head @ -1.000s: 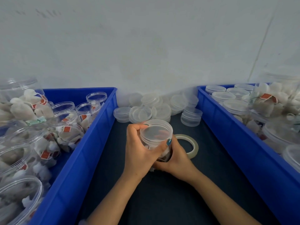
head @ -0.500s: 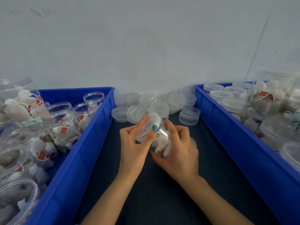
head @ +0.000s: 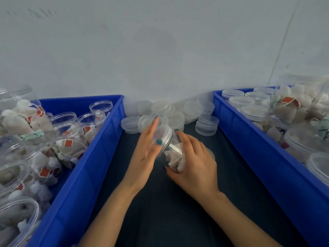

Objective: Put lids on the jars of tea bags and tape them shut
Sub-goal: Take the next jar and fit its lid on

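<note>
A clear plastic jar of tea bags (head: 171, 154) lies tilted on its side between my hands, its translucent lid (head: 164, 138) pointing up and to the left. My left hand (head: 146, 154) lies flat against the lid, fingers stretched out and thumb on the lid's rim. My right hand (head: 194, 163) wraps the jar's body from the right and below. A strip of clear tape (head: 175, 148) shows along the jar's side. The tape roll (head: 211, 154) is almost hidden behind my right hand.
A pile of loose translucent lids (head: 170, 114) lies by the wall. The blue crate on the left (head: 85, 168) holds open jars of tea bags. The blue crate on the right (head: 252, 148) holds lidded jars. Dark table surface (head: 178, 211) lies between the crates.
The jar stood upright a second ago; it has been tipped on its side. My left hand has flattened against the lid and my right hand has slid round the jar, covering the tape roll.
</note>
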The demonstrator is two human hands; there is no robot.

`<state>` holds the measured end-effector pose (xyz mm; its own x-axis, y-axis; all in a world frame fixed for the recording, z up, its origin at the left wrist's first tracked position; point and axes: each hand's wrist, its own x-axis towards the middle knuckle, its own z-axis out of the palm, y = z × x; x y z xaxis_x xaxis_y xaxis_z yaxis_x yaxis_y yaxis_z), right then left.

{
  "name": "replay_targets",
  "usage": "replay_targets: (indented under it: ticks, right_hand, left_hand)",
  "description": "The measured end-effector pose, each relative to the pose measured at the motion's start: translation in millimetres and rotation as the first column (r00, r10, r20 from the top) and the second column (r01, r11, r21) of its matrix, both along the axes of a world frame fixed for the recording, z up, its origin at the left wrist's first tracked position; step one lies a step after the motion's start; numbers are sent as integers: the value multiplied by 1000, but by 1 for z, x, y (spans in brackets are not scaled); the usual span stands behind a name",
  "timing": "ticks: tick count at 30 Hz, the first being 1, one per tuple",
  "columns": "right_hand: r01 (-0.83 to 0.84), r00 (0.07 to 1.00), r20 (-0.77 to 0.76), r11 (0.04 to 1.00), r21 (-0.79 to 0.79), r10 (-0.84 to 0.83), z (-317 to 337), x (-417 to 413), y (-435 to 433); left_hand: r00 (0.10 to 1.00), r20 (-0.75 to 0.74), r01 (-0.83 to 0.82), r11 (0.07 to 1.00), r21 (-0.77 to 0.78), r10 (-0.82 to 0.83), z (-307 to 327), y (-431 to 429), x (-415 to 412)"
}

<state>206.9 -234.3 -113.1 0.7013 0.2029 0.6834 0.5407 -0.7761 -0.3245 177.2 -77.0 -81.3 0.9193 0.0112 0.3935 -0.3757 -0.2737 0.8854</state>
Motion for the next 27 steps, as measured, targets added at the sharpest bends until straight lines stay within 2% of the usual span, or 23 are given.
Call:
replay_targets:
  ticks: [5,10,14,16,19,21,23,25,27]
  right_hand:
    - [25,997,76,999,-40,-22,1,-1,-1]
    - [99,962,267,986,-131,-61,4,-1,-4]
    - [154,913,401,971,-184,-69,7,-4,-1]
    - [142,908,416,967,-210,-43,7,-4,-1]
    - [47,964,267,974,-220,14,9,-6,-3]
    - [-25,995,88,987,-158,39,15,-9,-5]
    - [-157,976,-155,987,-22,152,21,-11,-7]
    - [-325,830,-395,917,230,393,25,-9,-10]
    - [-393,650,-485,805,445,585,25,-5,-11]
  left_hand:
    - [1000,-17,5,1000,-13,-5,-2,-2,1]
    - [996,-54,-66,997,-34,64,-1,-11,1]
    - [972,-196,-146,985,-91,125,-3,-17,0]
    - [970,-204,-153,985,-76,135,0,-17,0]
    - [979,-135,-159,987,-21,154,6,-13,0]
    - [990,-70,-120,993,17,121,8,-7,0]
    - [997,-42,-57,998,39,59,11,1,0]
    - [999,-21,33,999,-8,-33,13,10,-3]
    - [995,-6,95,995,-33,-96,16,17,-5]
